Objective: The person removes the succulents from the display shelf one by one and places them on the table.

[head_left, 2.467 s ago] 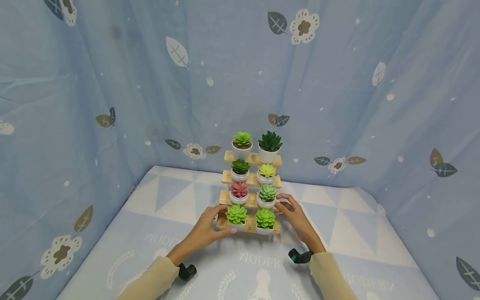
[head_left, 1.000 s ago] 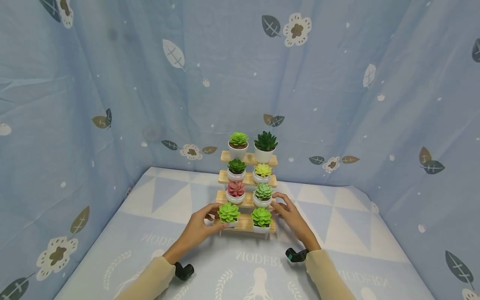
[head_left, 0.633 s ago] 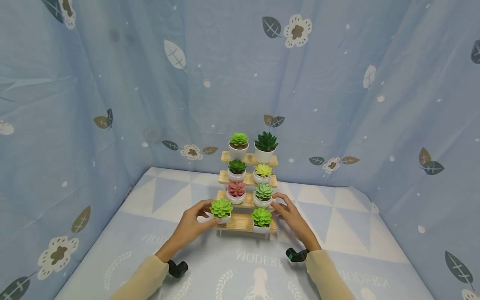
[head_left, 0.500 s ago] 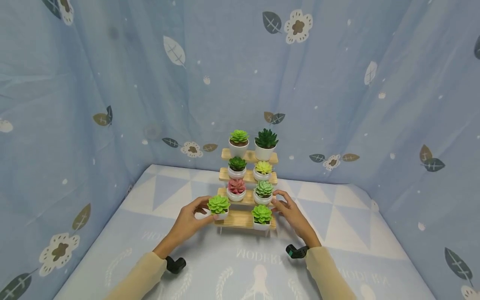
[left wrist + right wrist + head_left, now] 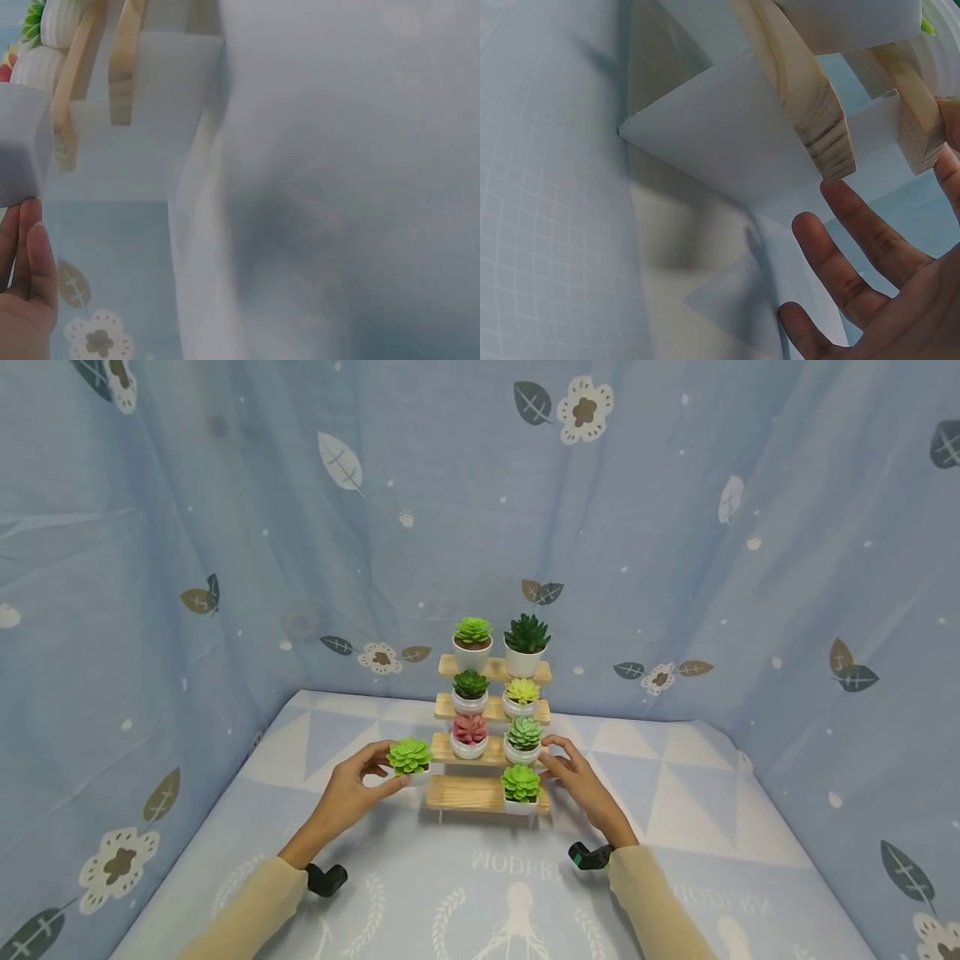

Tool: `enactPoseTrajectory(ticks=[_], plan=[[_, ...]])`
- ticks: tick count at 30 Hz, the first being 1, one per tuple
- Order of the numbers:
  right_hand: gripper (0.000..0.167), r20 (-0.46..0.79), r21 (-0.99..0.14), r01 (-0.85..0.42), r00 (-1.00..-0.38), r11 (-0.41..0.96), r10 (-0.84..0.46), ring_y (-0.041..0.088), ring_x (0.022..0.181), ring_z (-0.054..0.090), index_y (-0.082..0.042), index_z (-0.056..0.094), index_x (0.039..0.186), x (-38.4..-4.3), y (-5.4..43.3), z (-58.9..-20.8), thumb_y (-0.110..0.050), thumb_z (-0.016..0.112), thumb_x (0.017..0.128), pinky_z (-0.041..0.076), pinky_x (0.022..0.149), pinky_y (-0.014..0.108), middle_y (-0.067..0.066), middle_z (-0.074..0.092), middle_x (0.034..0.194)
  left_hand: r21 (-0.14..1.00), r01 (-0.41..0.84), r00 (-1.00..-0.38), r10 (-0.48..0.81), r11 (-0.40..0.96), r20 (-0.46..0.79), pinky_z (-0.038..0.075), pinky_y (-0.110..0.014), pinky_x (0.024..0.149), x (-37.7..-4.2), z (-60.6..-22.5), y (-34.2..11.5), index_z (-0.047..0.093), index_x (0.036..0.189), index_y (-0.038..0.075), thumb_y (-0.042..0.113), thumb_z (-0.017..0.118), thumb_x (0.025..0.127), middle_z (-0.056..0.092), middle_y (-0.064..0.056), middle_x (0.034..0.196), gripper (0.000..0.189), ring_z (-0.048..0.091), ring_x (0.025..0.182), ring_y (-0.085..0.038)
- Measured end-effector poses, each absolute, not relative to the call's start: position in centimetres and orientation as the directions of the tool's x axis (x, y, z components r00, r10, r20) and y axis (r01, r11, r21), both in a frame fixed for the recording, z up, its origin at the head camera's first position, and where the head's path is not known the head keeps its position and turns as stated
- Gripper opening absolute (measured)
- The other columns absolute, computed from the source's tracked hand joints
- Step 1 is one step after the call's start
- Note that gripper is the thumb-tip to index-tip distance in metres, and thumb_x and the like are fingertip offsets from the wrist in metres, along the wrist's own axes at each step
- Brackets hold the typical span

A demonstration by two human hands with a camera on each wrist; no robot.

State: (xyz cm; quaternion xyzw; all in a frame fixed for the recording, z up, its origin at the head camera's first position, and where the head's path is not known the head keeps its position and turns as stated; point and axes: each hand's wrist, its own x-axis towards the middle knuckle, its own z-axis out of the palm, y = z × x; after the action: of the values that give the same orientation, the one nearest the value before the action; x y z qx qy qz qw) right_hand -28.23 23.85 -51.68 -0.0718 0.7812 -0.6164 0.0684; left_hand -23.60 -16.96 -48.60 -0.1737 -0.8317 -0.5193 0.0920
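Left hand pinches a potted succulent at eight o'clock off the rack; right hand, half-open, grips the rack at four!

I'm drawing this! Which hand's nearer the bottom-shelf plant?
Right. The right hand is beside the bottom plant; the left hand is farther, off to the left, holding another plant.
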Motion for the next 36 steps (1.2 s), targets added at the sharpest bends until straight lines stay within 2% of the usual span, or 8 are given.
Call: enactPoseTrajectory(ticks=[5, 10, 13, 20, 27, 32, 36], plan=[[0.047, -0.044, -0.973, -0.001, -0.981, 0.232, -0.187, 0.028, 0.11, 0.066, -0.031, 0.049, 0.14, -28.3, 23.8, -51.4, -0.055, 0.06, 0.101, 0.042, 0.104, 0.055, 0.01, 0.065, 0.132, 0.829, 0.377, -0.926, 0.179, 0.414, 0.332, 0.054, -0.046, 0.094, -23.9, -48.6, -18.0, 0.057, 0.145, 0.018, 0.04, 0.082, 0.09, 0.066, -0.003, 0.125, 0.064, 0.064, 0.111, -0.035], [0.048, -0.049, -0.971, 0.007, -0.984, 0.237, -0.171, 0.027, 0.11, 0.066, -0.033, 0.05, 0.139, -28.2, 23.7, -51.4, -0.057, 0.061, 0.099, 0.042, 0.103, 0.054, 0.009, 0.066, 0.131, 0.831, 0.362, -0.932, 0.165, 0.422, 0.323, 0.052, -0.055, 0.095, -24.3, -48.7, -19.1, 0.055, 0.146, 0.016, 0.04, 0.081, 0.09, 0.066, -0.006, 0.126, 0.066, 0.063, 0.113, -0.037], [0.047, -0.041, -0.973, 0.001, -0.984, 0.23, -0.171, 0.028, 0.11, 0.066, -0.032, 0.049, 0.139, -28.2, 23.8, -51.4, -0.055, 0.061, 0.101, 0.043, 0.102, 0.054, 0.01, 0.066, 0.13, 0.827, 0.36, -0.933, 0.163, 0.432, 0.321, 0.052, -0.056, 0.095, -24.6, -49.0, -19.7, 0.054, 0.148, 0.014, 0.04, 0.08, 0.091, 0.066, -0.008, 0.126, 0.067, 0.063, 0.113, -0.037], [0.046, -0.034, -0.979, -0.003, -0.983, 0.204, -0.179, 0.029, 0.11, 0.065, -0.031, 0.049, 0.14, -28.2, 23.7, -51.5, -0.053, 0.061, 0.101, 0.042, 0.105, 0.055, 0.011, 0.065, 0.132, 0.829, 0.338, -0.941, 0.149, 0.446, 0.303, 0.052, -0.052, 0.097, -25.2, -49.6, -21.0, 0.053, 0.148, 0.015, 0.04, 0.078, 0.093, 0.065, -0.007, 0.127, 0.065, 0.063, 0.113, -0.026], [0.046, -0.042, -0.98, 0.005, -0.982, 0.2, -0.184, 0.029, 0.111, 0.065, -0.03, 0.049, 0.14, -28.1, 23.7, -51.7, -0.053, 0.061, 0.102, 0.04, 0.107, 0.056, 0.011, 0.064, 0.134, 0.819, 0.339, -0.941, 0.153, 0.463, 0.302, 0.053, -0.049, 0.096, -25.9, -49.9, -22.2, 0.052, 0.149, 0.013, 0.039, 0.077, 0.094, 0.064, -0.009, 0.128, 0.066, 0.064, 0.114, -0.029], [0.045, -0.035, -0.98, -0.002, -0.982, 0.2, -0.184, 0.029, 0.11, 0.065, -0.03, 0.049, 0.14, -28.1, 23.6, -51.7, -0.052, 0.06, 0.102, 0.042, 0.106, 0.056, 0.011, 0.064, 0.133, 0.815, 0.328, -0.945, 0.152, 0.477, 0.291, 0.055, -0.041, 0.094, -26.4, -49.8, -22.9, 0.051, 0.15, 0.014, 0.041, 0.077, 0.094, 0.064, -0.009, 0.129, 0.068, 0.064, 0.113, -0.026], [0.046, -0.027, -0.98, -0.01, -0.982, 0.201, -0.185, 0.029, 0.11, 0.065, -0.029, 0.048, 0.141, -28.2, 23.6, -51.7, -0.051, 0.06, 0.103, 0.042, 0.105, 0.056, 0.011, 0.064, 0.133, 0.825, 0.301, -0.954, 0.152, 0.478, 0.26, 0.054, -0.042, 0.095, -26.8, -49.7, -23.3, 0.048, 0.152, 0.012, 0.041, 0.076, 0.095, 0.063, -0.012, 0.131, 0.07, 0.064, 0.115, -0.029]])
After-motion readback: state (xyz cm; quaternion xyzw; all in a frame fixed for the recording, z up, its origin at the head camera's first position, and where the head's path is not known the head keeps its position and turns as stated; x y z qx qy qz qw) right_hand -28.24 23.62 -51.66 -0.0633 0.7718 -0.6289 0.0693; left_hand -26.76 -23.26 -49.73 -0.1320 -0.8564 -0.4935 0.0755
